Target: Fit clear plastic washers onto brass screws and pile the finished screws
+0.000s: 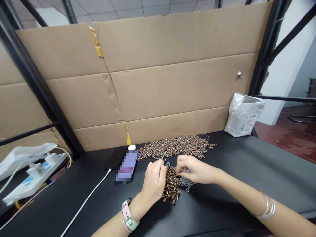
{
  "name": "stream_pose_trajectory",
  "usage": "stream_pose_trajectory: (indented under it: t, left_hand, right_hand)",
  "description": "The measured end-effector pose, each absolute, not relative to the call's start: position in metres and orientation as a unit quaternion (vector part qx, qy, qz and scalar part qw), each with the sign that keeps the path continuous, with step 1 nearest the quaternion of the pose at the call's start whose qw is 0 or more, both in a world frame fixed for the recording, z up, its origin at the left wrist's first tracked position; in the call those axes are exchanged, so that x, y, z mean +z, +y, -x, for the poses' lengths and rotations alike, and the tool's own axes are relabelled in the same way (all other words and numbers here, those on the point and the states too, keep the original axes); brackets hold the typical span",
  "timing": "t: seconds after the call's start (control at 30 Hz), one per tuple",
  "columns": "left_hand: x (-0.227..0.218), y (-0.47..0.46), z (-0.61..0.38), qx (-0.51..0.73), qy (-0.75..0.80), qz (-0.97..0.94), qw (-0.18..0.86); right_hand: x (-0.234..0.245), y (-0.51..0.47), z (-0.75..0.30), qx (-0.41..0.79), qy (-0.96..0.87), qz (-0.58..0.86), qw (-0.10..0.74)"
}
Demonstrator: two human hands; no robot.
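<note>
My left hand [153, 180] is curled over a small pile of bronze screws [171, 189] on the black table [247, 171], its fingers pinched together at the pile's top. My right hand [194, 168] rests close beside it, fingers bent and pinching among a scatter of small grey washers [187, 183]. What either pinch holds is too small to make out. A wider heap of screws [176, 146] lies just beyond both hands, near the cardboard wall.
A phone [126, 167] on a white cable [85, 201] lies left of my hands. A white plastic bag [243, 114] stands at the back right. A power strip [34, 176] sits at the far left. Cardboard sheets [158, 75] close off the back.
</note>
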State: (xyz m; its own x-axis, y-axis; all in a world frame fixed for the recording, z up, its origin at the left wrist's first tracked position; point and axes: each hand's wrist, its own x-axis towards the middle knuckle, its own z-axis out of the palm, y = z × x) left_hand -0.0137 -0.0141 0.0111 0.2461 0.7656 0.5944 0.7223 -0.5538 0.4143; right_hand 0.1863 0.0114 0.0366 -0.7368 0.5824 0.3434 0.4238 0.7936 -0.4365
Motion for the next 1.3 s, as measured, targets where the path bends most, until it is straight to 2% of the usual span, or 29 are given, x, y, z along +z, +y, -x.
stream_pose_trajectory:
  t: [0.1, 0.2, 0.3, 0.4, 0.53, 0.8, 0.97, 1.13, 1.3]
  left_hand:
    - [0.011, -0.014, 0.013, 0.373, 0.474, -0.796, 0.039]
    - [0.011, -0.014, 0.011, 0.351, 0.472, -0.808, 0.037]
    - [0.012, -0.016, 0.008, 0.328, 0.463, -0.823, 0.016]
    - [0.013, -0.02, 0.003, 0.304, 0.444, -0.843, -0.011]
    - [0.014, -0.023, -0.001, 0.303, 0.442, -0.844, -0.025]
    - [0.013, -0.024, -0.002, 0.327, 0.454, -0.829, 0.005]
    - [0.01, -0.023, -0.002, 0.338, 0.435, -0.832, 0.062]
    - [0.011, -0.023, -0.002, 0.349, 0.443, -0.825, 0.045]
    - [0.012, -0.023, -0.002, 0.348, 0.43, -0.829, 0.08]
  right_hand:
    - [0.041, 0.019, -0.195, 0.164, -0.9, 0.32, 0.248]
    - [0.041, 0.02, -0.192, 0.199, -0.855, 0.364, 0.311]
    - [0.032, 0.014, -0.177, 0.344, -0.779, 0.375, 0.367]
    - [0.017, 0.005, -0.157, 0.51, -0.686, 0.385, 0.349]
    - [0.008, -0.007, -0.143, 0.607, -0.591, 0.349, 0.4]
    - [0.009, -0.012, -0.14, 0.636, -0.554, 0.34, 0.416]
    - [0.006, -0.011, -0.138, 0.594, -0.585, 0.342, 0.433]
    - [0.007, -0.011, -0.138, 0.581, -0.598, 0.333, 0.439]
    - [0.005, -0.011, -0.139, 0.554, -0.629, 0.328, 0.436]
